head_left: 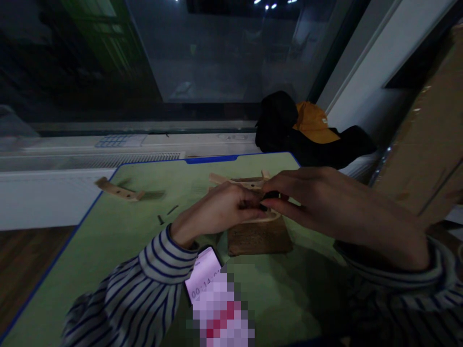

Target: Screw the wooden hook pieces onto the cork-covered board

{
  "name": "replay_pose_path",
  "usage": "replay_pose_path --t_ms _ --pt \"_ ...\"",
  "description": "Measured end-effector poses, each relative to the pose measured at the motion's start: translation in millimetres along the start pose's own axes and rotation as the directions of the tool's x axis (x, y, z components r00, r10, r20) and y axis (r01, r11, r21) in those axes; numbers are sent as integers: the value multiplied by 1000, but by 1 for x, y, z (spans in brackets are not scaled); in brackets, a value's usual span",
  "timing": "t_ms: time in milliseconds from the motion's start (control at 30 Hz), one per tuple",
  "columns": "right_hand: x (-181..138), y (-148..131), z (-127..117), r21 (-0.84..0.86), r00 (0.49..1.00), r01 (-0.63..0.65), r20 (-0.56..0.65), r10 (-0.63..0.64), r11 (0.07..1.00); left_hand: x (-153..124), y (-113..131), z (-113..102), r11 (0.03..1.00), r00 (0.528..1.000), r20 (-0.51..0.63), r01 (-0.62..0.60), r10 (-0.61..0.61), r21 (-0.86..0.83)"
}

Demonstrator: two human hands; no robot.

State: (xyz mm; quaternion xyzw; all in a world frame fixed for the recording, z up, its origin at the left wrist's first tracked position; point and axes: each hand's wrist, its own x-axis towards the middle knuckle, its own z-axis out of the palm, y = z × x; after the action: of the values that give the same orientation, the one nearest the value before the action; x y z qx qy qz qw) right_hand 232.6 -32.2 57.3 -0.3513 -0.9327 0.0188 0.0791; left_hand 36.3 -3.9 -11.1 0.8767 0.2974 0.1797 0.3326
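Note:
My left hand and my right hand meet over a light wooden frame that rests on a dark wooden block on the green mat. Both hands have their fingers pinched together around a small dark part between them. The frame's nearer side is hidden by my fingers. Both sleeves are striped.
A loose wooden piece lies at the mat's far left, with two small dark screws near it. A lit phone lies by my left wrist. A black bag and orange cap sit by the window. Cardboard stands at right.

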Motion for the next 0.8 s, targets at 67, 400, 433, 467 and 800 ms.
replay_pose_path --t_ms 67,400,433,467,800 --pt "-1 -1 -1 8 1000 22 -5 -21 1000 0 -1 0 1000 999 -25 -21 21 -1" --pt "-1 -4 -3 58 999 -1 45 -2 998 -3 3 -3 1000 999 40 15 -14 -11" --pt "-1 -4 -2 43 999 -5 45 3 999 -3 3 -4 1000 999 44 24 -24 -8" --pt "0 -4 -2 27 999 -8 43 7 1000 -3 4 -4 999 998 48 31 -31 -5" --pt "0 -2 2 -20 1000 20 0 -20 1000 0 3 -3 997 991 -113 -68 70 21"
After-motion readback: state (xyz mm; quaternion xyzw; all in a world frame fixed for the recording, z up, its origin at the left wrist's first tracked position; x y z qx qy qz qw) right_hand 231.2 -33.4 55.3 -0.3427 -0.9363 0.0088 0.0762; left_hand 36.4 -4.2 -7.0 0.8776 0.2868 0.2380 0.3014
